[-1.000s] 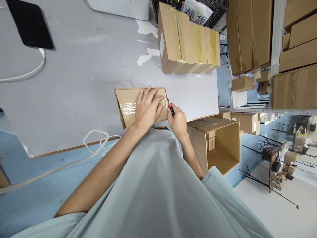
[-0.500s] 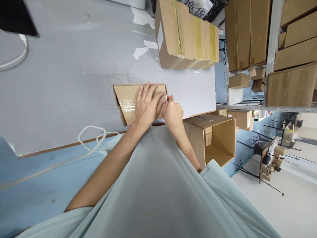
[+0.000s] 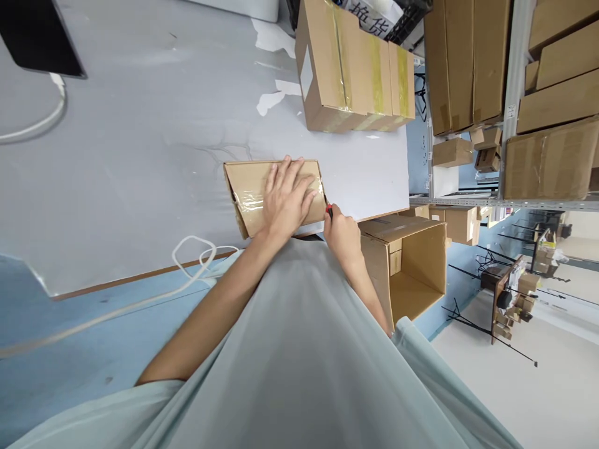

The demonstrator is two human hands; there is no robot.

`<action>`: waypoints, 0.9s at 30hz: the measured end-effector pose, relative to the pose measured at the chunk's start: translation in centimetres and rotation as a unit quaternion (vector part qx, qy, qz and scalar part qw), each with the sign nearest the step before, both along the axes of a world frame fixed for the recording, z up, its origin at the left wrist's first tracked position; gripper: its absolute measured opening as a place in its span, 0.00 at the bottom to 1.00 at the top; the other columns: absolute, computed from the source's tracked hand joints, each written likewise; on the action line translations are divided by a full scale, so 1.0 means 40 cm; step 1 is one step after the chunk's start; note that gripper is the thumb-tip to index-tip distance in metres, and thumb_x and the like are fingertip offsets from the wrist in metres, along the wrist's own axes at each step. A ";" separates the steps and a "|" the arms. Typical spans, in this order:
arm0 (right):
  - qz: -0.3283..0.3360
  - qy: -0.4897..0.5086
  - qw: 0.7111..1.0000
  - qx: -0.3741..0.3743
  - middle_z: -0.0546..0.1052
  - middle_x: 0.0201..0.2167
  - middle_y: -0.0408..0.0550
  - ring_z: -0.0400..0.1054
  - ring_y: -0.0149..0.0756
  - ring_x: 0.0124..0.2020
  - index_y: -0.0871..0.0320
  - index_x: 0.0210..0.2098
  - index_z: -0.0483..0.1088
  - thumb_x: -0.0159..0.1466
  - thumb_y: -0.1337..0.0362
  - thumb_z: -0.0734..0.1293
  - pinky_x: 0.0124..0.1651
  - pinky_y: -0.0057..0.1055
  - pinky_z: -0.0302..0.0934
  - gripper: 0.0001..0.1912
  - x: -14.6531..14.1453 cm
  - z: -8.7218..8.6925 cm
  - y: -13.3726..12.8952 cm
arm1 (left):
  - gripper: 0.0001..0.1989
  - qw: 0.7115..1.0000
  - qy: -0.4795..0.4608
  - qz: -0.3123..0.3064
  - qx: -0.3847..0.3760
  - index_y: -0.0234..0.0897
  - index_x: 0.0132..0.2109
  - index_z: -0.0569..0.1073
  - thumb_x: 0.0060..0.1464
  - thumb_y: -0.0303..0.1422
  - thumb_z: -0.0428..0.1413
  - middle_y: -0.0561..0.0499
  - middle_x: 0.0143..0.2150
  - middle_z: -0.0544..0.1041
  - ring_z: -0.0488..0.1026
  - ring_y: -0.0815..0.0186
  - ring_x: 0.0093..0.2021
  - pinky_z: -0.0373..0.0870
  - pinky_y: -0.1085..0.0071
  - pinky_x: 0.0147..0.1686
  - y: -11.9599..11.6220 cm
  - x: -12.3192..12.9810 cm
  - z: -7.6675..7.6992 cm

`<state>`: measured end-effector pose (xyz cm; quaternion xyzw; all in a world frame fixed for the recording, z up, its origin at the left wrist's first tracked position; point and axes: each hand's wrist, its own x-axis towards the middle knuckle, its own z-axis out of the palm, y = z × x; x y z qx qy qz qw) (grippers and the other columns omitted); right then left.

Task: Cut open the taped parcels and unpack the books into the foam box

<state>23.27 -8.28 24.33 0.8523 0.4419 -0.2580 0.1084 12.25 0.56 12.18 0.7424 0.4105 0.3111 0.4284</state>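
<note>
A brown cardboard box (image 3: pixel 253 187) with clear tape across it lies at the table's front edge. On its top rests my left hand (image 3: pixel 286 202), fingers spread and flat. My right hand (image 3: pixel 344 234) is closed around a small red and black tool (image 3: pixel 330 210), possibly a cutter, whose tip is at the right end of the box. The blade, if there is one, is too small to make out.
Taped cartons (image 3: pixel 337 68) stand at the back of the grey table (image 3: pixel 140 137). An open large carton (image 3: pixel 416 268) sits beyond the front edge at right. A white cable (image 3: pixel 182 284) loops over the near edge; a dark device (image 3: pixel 42 37) lies far left.
My right hand, with the red and black tool, has moved right and nearer to me along the box's right end. The box and left hand appear slightly further right as the view shifted.
</note>
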 end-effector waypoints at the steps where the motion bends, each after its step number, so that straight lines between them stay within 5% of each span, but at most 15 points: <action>1: -0.007 0.012 1.000 0.027 0.89 0.51 0.61 0.87 0.55 0.52 0.57 0.71 0.73 0.85 0.61 0.61 0.56 0.42 0.74 0.19 0.011 0.000 -0.019 | 0.22 1.000 0.001 0.000 0.005 0.51 0.67 0.80 0.78 0.51 0.54 0.46 0.84 0.69 0.57 0.43 0.87 0.45 0.32 0.87 0.001 -0.006 0.001; 5: -0.076 0.072 0.981 0.164 0.91 0.50 0.54 0.87 0.45 0.44 0.53 0.60 0.77 0.85 0.55 0.61 0.52 0.35 0.75 0.16 0.086 -0.057 -0.073 | 0.23 1.000 0.016 0.012 0.021 0.49 0.68 0.79 0.78 0.53 0.54 0.44 0.83 0.70 0.59 0.42 0.87 0.49 0.32 0.86 0.007 -0.047 0.008; 9: -0.181 0.205 0.939 0.211 0.90 0.49 0.55 0.79 0.32 0.26 0.58 0.55 0.75 0.85 0.54 0.59 0.37 0.28 0.73 0.17 0.163 -0.214 -0.041 | 0.28 0.999 0.036 0.027 0.027 0.48 0.72 0.78 0.76 0.56 0.55 0.42 0.82 0.71 0.60 0.42 0.87 0.52 0.35 0.86 0.015 -0.127 0.022; 13: -0.252 0.289 0.902 0.199 0.89 0.50 0.58 0.81 0.31 0.33 0.59 0.54 0.72 0.82 0.56 0.61 0.34 0.23 0.72 0.14 0.165 -0.372 0.038 | 0.31 0.996 0.054 0.070 0.018 0.46 0.75 0.76 0.76 0.55 0.54 0.40 0.81 0.72 0.61 0.43 0.86 0.57 0.37 0.85 0.019 -0.243 0.039; 16: -0.243 0.313 0.900 0.181 0.88 0.43 0.53 0.81 0.33 0.37 0.58 0.48 0.72 0.80 0.55 0.64 0.39 0.25 0.74 0.13 0.122 -0.437 0.090 | 0.31 0.991 0.057 0.120 0.002 0.46 0.75 0.76 0.77 0.55 0.53 0.41 0.81 0.72 0.64 0.45 0.84 0.61 0.41 0.83 0.010 -0.332 0.053; 21: -0.132 0.283 0.929 0.200 0.83 0.36 0.47 0.75 0.37 0.40 0.54 0.37 0.70 0.78 0.53 0.64 0.47 0.30 0.70 0.16 0.027 -0.453 0.145 | 0.25 0.971 0.045 0.235 -0.022 0.48 0.67 0.82 0.79 0.53 0.50 0.42 0.73 0.79 0.76 0.50 0.74 0.72 0.48 0.77 -0.042 -0.435 0.065; 27: -0.073 0.226 0.944 0.228 0.82 0.35 0.46 0.72 0.40 0.39 0.53 0.35 0.69 0.79 0.56 0.62 0.47 0.32 0.66 0.15 0.022 -0.371 0.133 | 0.26 0.954 0.005 0.297 -0.052 0.45 0.65 0.82 0.80 0.53 0.48 0.40 0.68 0.82 0.78 0.52 0.72 0.76 0.52 0.73 -0.081 -0.475 0.020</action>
